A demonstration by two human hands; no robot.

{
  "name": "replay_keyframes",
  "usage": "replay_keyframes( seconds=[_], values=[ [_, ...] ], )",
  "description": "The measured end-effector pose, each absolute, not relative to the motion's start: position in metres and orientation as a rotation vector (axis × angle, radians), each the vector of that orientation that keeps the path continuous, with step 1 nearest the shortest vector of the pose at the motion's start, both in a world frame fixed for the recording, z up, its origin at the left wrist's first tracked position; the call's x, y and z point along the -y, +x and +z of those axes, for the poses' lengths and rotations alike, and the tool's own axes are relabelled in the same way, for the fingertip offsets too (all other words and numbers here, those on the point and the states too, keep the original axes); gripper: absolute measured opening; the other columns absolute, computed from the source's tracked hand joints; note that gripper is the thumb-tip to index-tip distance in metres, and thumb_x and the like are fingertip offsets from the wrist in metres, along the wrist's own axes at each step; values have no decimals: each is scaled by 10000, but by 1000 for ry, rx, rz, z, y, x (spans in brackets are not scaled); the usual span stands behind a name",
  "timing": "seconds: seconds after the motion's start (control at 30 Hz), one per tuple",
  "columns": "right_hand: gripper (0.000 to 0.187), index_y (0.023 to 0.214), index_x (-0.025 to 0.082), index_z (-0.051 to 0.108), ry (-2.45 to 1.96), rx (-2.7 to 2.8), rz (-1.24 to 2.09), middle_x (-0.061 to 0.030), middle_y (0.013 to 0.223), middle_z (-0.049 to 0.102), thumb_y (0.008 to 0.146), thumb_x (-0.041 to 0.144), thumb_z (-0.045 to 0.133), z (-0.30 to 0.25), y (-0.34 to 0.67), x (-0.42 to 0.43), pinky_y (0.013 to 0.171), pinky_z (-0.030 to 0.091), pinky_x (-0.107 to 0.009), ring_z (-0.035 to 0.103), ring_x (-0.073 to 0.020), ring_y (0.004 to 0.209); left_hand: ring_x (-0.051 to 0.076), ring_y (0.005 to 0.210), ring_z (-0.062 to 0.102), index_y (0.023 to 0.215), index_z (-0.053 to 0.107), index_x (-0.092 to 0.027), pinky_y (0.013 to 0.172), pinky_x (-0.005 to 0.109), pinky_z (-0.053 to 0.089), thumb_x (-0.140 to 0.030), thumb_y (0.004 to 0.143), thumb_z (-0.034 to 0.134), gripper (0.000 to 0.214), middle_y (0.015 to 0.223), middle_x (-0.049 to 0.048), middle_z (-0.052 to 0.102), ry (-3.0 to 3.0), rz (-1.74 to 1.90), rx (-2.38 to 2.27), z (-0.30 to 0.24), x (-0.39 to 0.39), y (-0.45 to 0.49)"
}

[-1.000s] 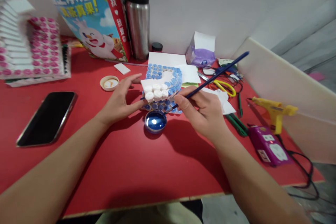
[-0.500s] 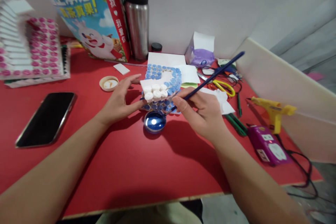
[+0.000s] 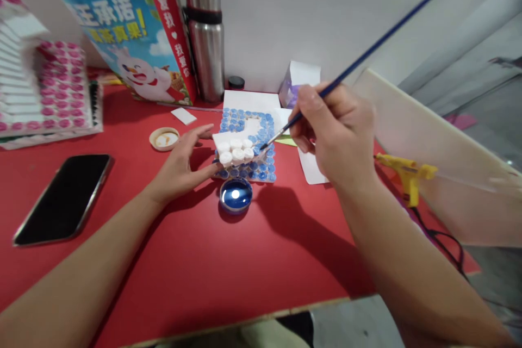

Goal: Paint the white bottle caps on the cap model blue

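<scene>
The counter [image 3: 244, 261] is a red board with a pale front edge. It stands against a plain white wall [image 3: 285, 11], and a white panel [image 3: 428, 130] closes its right side.

At the far left lies one stack of sheets with pink dots [image 3: 61, 87], and nearer to the front is one black phone [image 3: 63, 196], face up. Behind them one colourful box with a rabbit picture [image 3: 122, 38] leans on the wall. Beside it stands one steel flask [image 3: 206, 43]. In front of the box are one small round lid [image 3: 164, 138] and one small white slip [image 3: 183, 116].

The left hand [image 3: 183, 163] is spread loosely, not clenched. Its thumb and fingertips touch the left edge of one white card [image 3: 218, 138]. The card carries six white caps [image 3: 236, 149] in two rows, as far as I can count. It rests over one blue-dotted sheet [image 3: 261, 125] in the middle of the counter. Just in front stands one round paint dish [image 3: 235, 196] with blue paint.

The right hand [image 3: 334, 125] is raised above the counter and pinches one long blue paintbrush [image 3: 367, 54]. The brush tip meets the right edge of the white card.

Behind this hand is one purple tissue pack [image 3: 291, 89]. At the right lies one yellow glue gun [image 3: 403, 171] with a black cable [image 3: 444, 239].
</scene>
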State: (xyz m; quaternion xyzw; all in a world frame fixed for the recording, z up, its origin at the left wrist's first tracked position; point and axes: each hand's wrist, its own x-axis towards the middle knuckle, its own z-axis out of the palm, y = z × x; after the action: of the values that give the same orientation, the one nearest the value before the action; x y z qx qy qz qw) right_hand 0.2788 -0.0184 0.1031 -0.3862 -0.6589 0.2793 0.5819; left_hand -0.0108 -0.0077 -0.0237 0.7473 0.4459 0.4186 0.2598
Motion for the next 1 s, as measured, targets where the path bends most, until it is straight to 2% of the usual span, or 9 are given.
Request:
replay_keyframes(
  seconds=[0.03,0.13,0.33,0.67,0.87,1.0],
  values=[
    [533,796,270,652,-881,1556,629,69,547,581,1038,700,855,108,277,12,421,326,-321,433,-90,424,448,1518,681,1709,559,-235,1335,700,520,-566,962,861,871,1659,211,678,2024,1136,-1207,-24,7,-11],
    [543,763,267,641,-896,1561,542,55,581,598,1050,679,848,112,272,-2,503,392,-310,510,-105,507,440,1522,680,1719,551,-244,1331,702,525,-547,972,853,861,1634,204,694,2024,1143,-1205,-26,7,-13],
    [551,749,275,598,-940,1628,504,40,615,588,1093,660,789,92,269,-9,548,449,-315,584,-132,575,419,1515,687,1724,553,-250,1300,662,565,-527,994,854,837,1641,200,686,2032,1143,-1198,-26,8,-13],
    [549,746,265,587,-952,1687,551,50,581,569,1114,636,755,81,268,-17,571,483,-309,560,-115,549,431,1511,696,1711,563,-261,1301,681,556,-555,991,855,831,1661,199,678,2017,1120,-1227,-24,9,-12],
    [613,744,268,576,-979,1703,513,44,589,583,1093,747,733,82,267,-15,574,484,-312,565,-123,567,436,1511,695,1702,574,-276,1324,698,535,-579,973,869,843,1657,195,679,1999,1119,-1230,-24,9,-12],
    [628,731,267,563,-1009,1724,504,39,596,579,1106,749,710,82,268,-15,585,480,-315,555,-122,585,437,1513,690,1699,578,-270,1328,710,529,-577,965,869,847,1645,196,685,1986,1104,-1243,-23,9,-11]
  ],
)
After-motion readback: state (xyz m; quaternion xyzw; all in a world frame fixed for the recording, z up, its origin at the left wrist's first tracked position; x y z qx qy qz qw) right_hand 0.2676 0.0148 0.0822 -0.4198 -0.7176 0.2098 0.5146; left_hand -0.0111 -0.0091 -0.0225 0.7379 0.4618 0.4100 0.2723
